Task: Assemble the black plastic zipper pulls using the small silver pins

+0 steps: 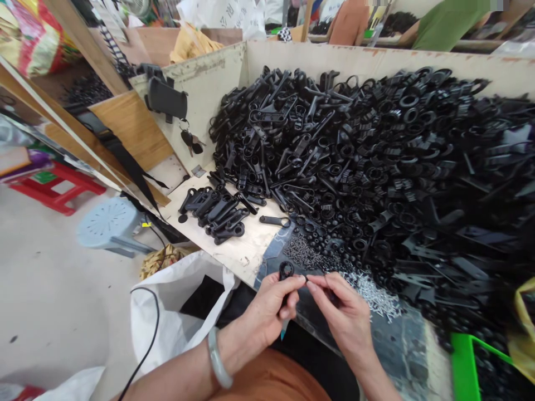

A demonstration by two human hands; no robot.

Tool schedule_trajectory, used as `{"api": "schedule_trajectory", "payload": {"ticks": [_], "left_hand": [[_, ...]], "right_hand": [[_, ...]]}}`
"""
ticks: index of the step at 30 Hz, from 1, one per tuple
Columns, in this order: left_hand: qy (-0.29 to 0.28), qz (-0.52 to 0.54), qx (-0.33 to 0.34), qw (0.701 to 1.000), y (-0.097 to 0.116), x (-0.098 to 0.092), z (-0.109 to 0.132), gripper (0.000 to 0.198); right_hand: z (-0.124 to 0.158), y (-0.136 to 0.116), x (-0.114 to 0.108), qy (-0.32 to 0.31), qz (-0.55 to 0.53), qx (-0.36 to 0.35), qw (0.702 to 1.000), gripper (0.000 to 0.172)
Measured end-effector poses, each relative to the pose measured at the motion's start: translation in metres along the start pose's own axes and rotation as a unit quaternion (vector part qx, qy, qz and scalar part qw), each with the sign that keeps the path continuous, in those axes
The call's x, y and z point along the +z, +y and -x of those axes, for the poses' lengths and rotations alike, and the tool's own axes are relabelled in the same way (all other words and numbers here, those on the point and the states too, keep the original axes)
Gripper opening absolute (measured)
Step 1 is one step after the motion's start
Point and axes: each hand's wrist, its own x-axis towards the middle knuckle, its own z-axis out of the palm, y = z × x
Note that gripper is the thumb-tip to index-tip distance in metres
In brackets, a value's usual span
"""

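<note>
My left hand [271, 306] is closed on a small black plastic clip [286, 270] with a ring end, held upright at the table's front edge. My right hand [340, 312] pinches its fingertips together right beside that clip, on something tiny I cannot make out. Both hands meet just below a scatter of small silvery pins [368, 292]. A huge heap of black plastic clips and rings [376, 161] fills the workbench behind. A small separate bunch of black clips [217, 209] lies on the bare board to the left.
A low wooden wall [376, 58] rims the bench. A black holder with keys [169, 100] hangs on the left wall. A white sack [175, 312] sits open below the bench beside a grey stool [111, 223] and a red stool [54, 189]. A green bin [463, 365] is at right. Other people stand beyond the wall.
</note>
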Motion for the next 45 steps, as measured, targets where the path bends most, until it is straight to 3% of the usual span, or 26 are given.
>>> {"api": "schedule_trajectory", "payload": {"ticks": [9, 16, 21, 28, 36, 40, 45], "left_hand": [[-0.012, -0.033, -0.004, 0.999, 0.003, 0.003, 0.003, 0.038], [-0.122, -0.121, -0.007, 0.985, 0.01, 0.0, 0.013, 0.023], [-0.148, -0.178, 0.007, 0.973, 0.012, -0.009, 0.017, 0.025], [-0.12, -0.324, 0.064, 0.936, 0.012, -0.015, 0.016, 0.022], [-0.106, -0.429, 0.12, 0.889, 0.013, -0.021, 0.012, 0.014], [-0.108, -0.437, 0.129, 0.883, 0.011, -0.023, 0.01, 0.015], [-0.102, -0.439, 0.118, 0.885, 0.009, -0.022, 0.011, 0.016]], "right_hand": [[0.003, 0.003, -0.003, -0.028, 0.046, -0.04, 0.998, 0.009], [0.008, 0.008, -0.007, -0.023, 0.033, 0.016, 0.999, 0.006], [0.004, 0.003, -0.011, -0.066, 0.072, -0.038, 0.994, 0.008], [-0.004, -0.005, -0.011, -0.147, 0.14, -0.106, 0.973, 0.009], [-0.007, -0.01, -0.011, -0.175, 0.14, -0.012, 0.975, 0.01], [-0.005, -0.01, -0.01, -0.174, 0.117, 0.034, 0.977, 0.009], [-0.002, -0.012, -0.009, -0.163, 0.115, 0.026, 0.98, 0.021]]}}
